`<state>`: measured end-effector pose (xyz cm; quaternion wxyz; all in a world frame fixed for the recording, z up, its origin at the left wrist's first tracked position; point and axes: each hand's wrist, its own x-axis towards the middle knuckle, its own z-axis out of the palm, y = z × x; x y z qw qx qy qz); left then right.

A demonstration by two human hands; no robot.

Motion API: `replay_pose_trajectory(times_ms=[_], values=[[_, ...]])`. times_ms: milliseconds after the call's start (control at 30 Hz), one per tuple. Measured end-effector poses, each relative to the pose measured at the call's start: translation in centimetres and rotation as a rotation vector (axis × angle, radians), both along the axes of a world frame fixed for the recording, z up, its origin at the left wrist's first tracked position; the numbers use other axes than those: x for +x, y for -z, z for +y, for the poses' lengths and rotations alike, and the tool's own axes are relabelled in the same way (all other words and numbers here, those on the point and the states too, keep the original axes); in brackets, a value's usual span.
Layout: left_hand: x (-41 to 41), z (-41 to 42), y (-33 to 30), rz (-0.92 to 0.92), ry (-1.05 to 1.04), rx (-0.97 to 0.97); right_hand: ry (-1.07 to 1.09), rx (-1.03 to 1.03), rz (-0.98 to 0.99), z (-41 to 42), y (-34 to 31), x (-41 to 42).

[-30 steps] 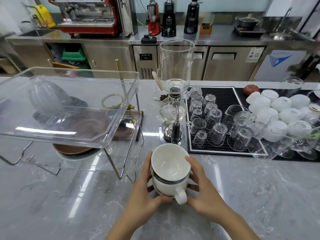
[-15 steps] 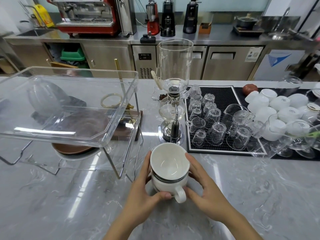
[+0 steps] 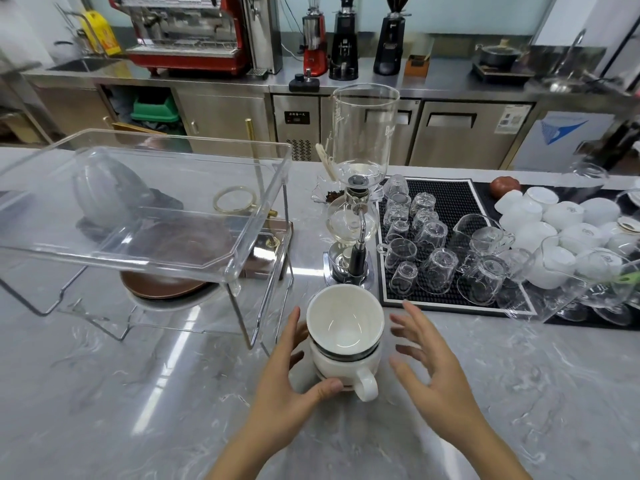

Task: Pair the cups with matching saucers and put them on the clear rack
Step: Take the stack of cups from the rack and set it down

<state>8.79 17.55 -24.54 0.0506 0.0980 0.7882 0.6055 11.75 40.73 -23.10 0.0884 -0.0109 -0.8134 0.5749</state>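
The lower cup [image 3: 341, 363] sits half hidden under the upper cup [image 3: 345, 319] at lower centre; what lies between them is unclear. Saucers [image 3: 162, 287] blur behind the clear rack [image 3: 145, 216] at left. The right hand [image 3: 427, 367] has let go since half a second ago, fingers spread beside the cups; the left hand [image 3: 289, 375] curls around the lower cup. A siphon brewer [image 3: 355, 216] stands just behind.

Premises: a café or coffee-bar work area. Evidence: red espresso machine [image 3: 187, 32] and three coffee grinders [image 3: 343, 36] on a stainless back counter with under-counter refrigeration units [image 3: 467, 136]; glass siphon brewer [image 3: 356, 188] on the marble worktop [image 3: 138, 393]; black bar mat [image 3: 450, 202] carrying upturned glasses [image 3: 436, 268]; white cups [image 3: 568, 216] massed alongside.
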Motion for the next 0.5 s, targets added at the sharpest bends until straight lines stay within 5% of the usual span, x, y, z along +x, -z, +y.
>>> replay_pose_trajectory(times_ms=[167, 500], values=[[2.6, -0.9, -0.2, 0.04, -0.14, 0.011, 0.137, -0.004, 0.122, -0.7, -2.5, 1.6], [6.7, -5.4, -0.5, 0.056, -0.297, 0.148, -0.017, -0.075, 0.155, -7.2, -5.5, 4.5]])
